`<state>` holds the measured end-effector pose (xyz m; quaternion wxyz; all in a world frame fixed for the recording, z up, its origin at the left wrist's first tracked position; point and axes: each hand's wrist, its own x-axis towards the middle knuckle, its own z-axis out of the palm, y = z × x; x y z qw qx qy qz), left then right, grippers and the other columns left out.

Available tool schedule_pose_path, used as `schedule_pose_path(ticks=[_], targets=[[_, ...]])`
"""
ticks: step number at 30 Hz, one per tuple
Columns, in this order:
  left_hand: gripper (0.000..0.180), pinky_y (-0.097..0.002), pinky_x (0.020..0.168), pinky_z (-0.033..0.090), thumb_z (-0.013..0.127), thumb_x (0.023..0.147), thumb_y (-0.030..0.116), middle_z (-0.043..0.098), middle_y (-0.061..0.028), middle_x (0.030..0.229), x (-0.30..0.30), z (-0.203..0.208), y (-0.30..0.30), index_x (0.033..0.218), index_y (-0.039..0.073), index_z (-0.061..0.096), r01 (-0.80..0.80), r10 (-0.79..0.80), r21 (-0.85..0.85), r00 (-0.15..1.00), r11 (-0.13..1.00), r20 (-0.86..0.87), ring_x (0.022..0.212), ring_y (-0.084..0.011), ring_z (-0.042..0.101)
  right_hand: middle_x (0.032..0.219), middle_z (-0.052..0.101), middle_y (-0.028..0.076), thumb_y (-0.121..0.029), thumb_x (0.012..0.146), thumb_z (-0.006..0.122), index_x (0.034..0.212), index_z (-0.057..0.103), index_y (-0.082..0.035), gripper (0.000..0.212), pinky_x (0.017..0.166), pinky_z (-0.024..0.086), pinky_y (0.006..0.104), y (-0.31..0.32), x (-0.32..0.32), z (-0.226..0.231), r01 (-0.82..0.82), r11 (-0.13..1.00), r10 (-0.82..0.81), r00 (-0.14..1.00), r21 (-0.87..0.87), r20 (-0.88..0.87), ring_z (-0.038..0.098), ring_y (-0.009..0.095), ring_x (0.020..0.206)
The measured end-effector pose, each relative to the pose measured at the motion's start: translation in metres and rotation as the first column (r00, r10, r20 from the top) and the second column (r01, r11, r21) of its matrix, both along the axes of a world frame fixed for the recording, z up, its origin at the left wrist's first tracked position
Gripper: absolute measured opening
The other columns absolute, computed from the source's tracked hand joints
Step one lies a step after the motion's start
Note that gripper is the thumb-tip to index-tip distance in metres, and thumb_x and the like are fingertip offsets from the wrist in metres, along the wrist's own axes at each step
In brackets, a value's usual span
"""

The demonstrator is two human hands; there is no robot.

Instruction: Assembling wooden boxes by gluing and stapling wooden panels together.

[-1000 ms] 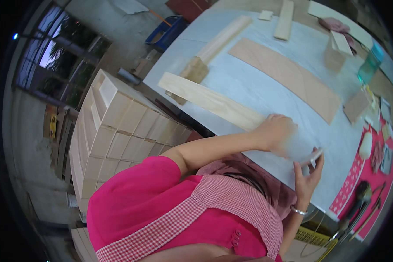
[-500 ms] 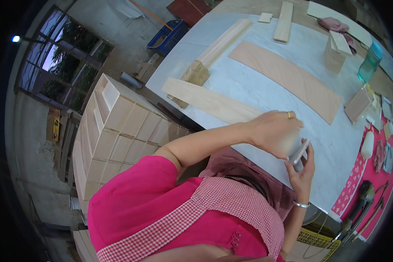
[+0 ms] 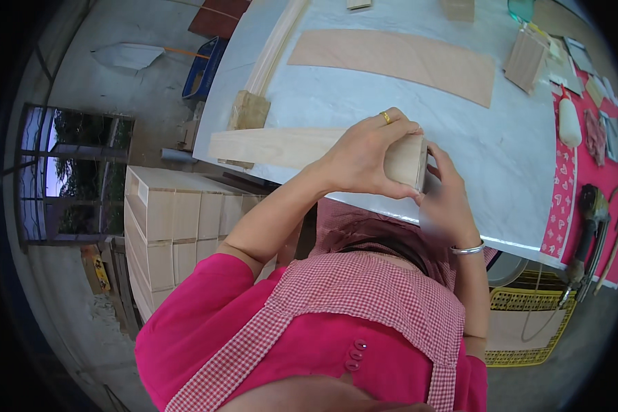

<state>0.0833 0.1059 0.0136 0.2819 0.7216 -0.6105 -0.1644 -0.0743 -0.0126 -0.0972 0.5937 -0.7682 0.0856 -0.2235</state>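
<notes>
A long pale wooden board (image 3: 275,145) lies across the near part of the table. My left hand (image 3: 372,154) grips its right end from above, thumb on the near side and fingers on the far side. At that end stands the edge of a thin flat piece (image 3: 423,163), against the board's end face as far as I can see. My right hand (image 3: 452,199) closes on this piece from the right, fingertips at its far edge and thumb near my left thumb. Part of the right hand is blurred, and most of the piece is hidden.
A wood block (image 3: 248,110) stands by the board's left end, with a long strip (image 3: 278,48) behind. Farther back lies a thin brown panel (image 3: 398,62). To the right are a white glue bottle (image 3: 568,122) and a power tool (image 3: 585,220). Stacked wooden boxes (image 3: 178,213) stand left.
My view has shifted. Both hands have come to the board's right end, where the left now grips the board. The right hand has brought the flat piece from in front of the table edge.
</notes>
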Motion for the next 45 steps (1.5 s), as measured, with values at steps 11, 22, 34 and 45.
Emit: schedule_pose_path(ticks=[11, 22, 34, 45], targets=[[0.077, -0.0387, 0.085, 0.052, 0.088, 0.056, 0.032, 0.059, -0.0129, 0.110, 0.000, -0.001, -0.003, 0.120, 0.001, 0.057, 0.009, -0.009, 0.006, 1.000, 1.000, -0.003, 0.099, -0.0306, 0.061, 0.127, 0.054, 0.019, 0.001, 0.069, 0.070, 0.140, 0.041, -0.004, 0.077, 0.096, 0.048, 0.0413, -0.002, 0.002, 0.001, -0.004, 1.000, 0.004, 1.000, -0.017, 0.025, 0.055, 0.036, 0.113], [0.079, -0.0401, 0.085, 0.051, 0.088, 0.056, 0.032, 0.058, -0.0133, 0.110, -0.002, -0.005, -0.001, 0.121, 0.002, 0.056, 0.017, -0.017, 0.000, 0.998, 1.000, 0.054, 0.100, -0.0325, 0.060, 0.129, 0.053, 0.018, 0.000, 0.069, 0.072, 0.139, 0.042, -0.004, 0.076, 0.098, 0.047, 0.0409, 0.000, 0.002, -0.002, 0.007, 1.000, -0.007, 0.999, -0.007, 0.034, 0.055, 0.035, 0.116], [0.081, -0.0400, 0.086, 0.050, 0.088, 0.056, 0.032, 0.057, -0.0132, 0.110, -0.002, -0.007, -0.005, 0.123, 0.002, 0.054, 0.014, -0.015, 0.038, 0.999, 0.999, 0.040, 0.101, -0.0330, 0.059, 0.130, 0.057, 0.011, -0.029, 0.071, 0.084, 0.134, 0.050, -0.004, 0.077, 0.105, 0.042, 0.0430, -0.033, 0.003, 0.005, -0.187, 0.935, 0.217, 0.974, 0.302, -0.070, 0.054, 0.028, 0.121], [0.077, -0.0420, 0.083, 0.047, 0.087, 0.056, 0.037, 0.057, -0.0144, 0.109, -0.002, -0.012, -0.004, 0.118, 0.005, 0.056, 0.046, -0.044, -0.029, 0.998, 0.999, 0.052, 0.097, -0.0352, 0.058, 0.124, 0.059, 0.011, -0.027, 0.065, 0.086, 0.129, 0.052, -0.002, 0.077, 0.103, 0.043, 0.0416, -0.031, 0.012, 0.000, -0.234, 0.897, 0.268, 0.963, 0.376, -0.040, 0.056, 0.026, 0.116]])
